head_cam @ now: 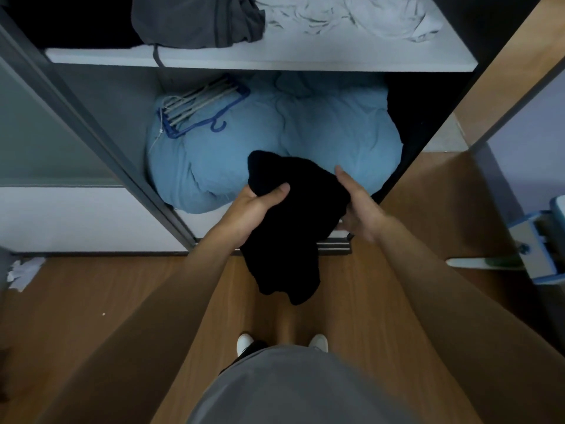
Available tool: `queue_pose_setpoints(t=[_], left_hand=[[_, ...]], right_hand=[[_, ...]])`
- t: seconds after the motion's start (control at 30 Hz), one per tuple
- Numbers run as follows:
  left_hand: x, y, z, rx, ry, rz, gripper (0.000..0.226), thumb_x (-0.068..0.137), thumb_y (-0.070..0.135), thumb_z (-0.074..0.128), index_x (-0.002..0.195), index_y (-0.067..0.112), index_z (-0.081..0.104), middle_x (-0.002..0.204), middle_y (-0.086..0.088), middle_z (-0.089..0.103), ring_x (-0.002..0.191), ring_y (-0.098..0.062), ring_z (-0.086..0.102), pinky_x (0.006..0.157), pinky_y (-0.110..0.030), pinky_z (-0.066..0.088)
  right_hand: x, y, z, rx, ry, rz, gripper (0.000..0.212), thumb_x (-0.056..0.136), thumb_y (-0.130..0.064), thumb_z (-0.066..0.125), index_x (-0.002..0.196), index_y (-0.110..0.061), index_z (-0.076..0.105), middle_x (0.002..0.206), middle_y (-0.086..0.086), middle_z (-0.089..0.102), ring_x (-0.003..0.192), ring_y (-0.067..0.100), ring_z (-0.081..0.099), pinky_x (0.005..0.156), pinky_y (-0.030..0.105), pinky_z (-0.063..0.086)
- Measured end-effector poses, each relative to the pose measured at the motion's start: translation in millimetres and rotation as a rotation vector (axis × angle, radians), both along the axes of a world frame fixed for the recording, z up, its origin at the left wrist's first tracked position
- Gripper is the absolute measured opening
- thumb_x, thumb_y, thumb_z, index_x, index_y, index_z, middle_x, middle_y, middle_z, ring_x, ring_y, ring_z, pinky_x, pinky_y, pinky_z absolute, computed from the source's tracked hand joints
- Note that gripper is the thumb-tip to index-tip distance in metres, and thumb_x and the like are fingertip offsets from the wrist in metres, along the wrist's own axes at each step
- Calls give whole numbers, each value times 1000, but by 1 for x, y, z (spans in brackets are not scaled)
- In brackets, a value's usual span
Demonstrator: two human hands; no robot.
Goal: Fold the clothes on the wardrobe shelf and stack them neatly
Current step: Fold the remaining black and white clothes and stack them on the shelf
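A black garment (293, 228) hangs bunched in front of the wardrobe, above the wooden floor. My left hand (256, 206) grips its upper left part, thumb over the cloth. On the garment's right edge my right hand (357, 206) lies with the fingers tucked behind the fabric. On the white wardrobe shelf (260, 58) above lie a crumpled dark grey garment (198, 19) at the left and a crumpled white garment (351, 16) at the right.
Below the shelf a big light-blue duvet (275, 142) fills the compartment, with blue hangers (198, 105) on top. A grey sliding door (46, 127) stands at the left, a wooden panel (501, 75) at the right. White crumpled paper (24, 272) lies on the floor.
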State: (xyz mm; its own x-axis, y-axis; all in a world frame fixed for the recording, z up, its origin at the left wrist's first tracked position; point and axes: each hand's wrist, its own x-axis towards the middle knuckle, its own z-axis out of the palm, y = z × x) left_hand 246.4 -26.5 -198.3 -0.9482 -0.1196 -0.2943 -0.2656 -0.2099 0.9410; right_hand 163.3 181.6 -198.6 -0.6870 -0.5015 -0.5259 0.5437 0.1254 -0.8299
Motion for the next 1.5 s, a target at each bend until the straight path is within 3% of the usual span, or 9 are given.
queue_pose_setpoints(t=[0.27,0.43,0.7,0.83,1.13,1.23,1.33,1.4,1.5], left_hand=[[-6,-12,-3,-15,-100,50,17,93,30,70,104,18,74,103,-7,77,98,-24,73,75,-26,58],[-11,-13,14,130,-152,-15,21,93,24,68,109,11,72,103,-9,77,92,-22,75,70,-26,58],[-23,-13,32,184,-431,-46,27,93,36,67,94,9,70,80,-8,77,68,-20,74,55,-27,57],[-22,-24,31,133,-346,19,44,86,48,72,108,10,72,100,-10,78,88,-22,76,63,-27,59],[29,-28,-15,247,-167,-213,51,87,28,70,134,16,57,128,-7,68,120,-23,64,92,-28,54],[22,-20,-15,137,-118,-62,37,92,16,68,129,13,63,123,-10,70,116,-25,66,97,-33,53],[10,-21,-2,133,-159,107,31,91,18,71,120,10,68,111,-10,75,106,-27,71,80,-31,59],[1,-22,8,169,-197,184,33,90,22,72,119,7,69,107,-12,76,100,-28,73,72,-30,59],[-7,-28,22,229,-250,198,46,86,33,77,121,5,66,108,-14,75,98,-28,73,71,-31,59]], right_hand=[[12,10,-3,-53,189,-129,29,96,-23,66,118,-5,70,115,13,73,110,27,69,97,33,55],[5,11,24,-277,150,-207,41,96,-31,61,128,-5,63,128,16,67,119,27,64,103,35,52],[38,-26,-13,-5,232,-9,68,72,-36,89,132,-26,59,124,-9,68,115,5,64,100,29,50],[37,-43,-13,-5,235,-97,39,76,-30,86,111,-33,68,102,-16,75,98,1,70,77,15,55],[19,-52,12,60,-129,-298,29,75,-18,85,100,-7,72,93,11,77,85,24,75,74,37,62],[13,-49,16,-33,-178,-304,36,79,-22,83,108,-4,72,99,13,77,89,25,76,73,35,61],[17,-41,14,-244,-131,-259,58,80,-39,81,127,-9,65,120,10,72,111,24,69,94,37,56],[27,-36,7,-160,-36,-166,69,76,-50,81,133,-15,60,124,4,71,114,18,68,98,34,53],[44,-40,-1,-56,49,-115,45,82,-44,75,118,-20,65,123,8,71,105,16,71,86,28,58]])
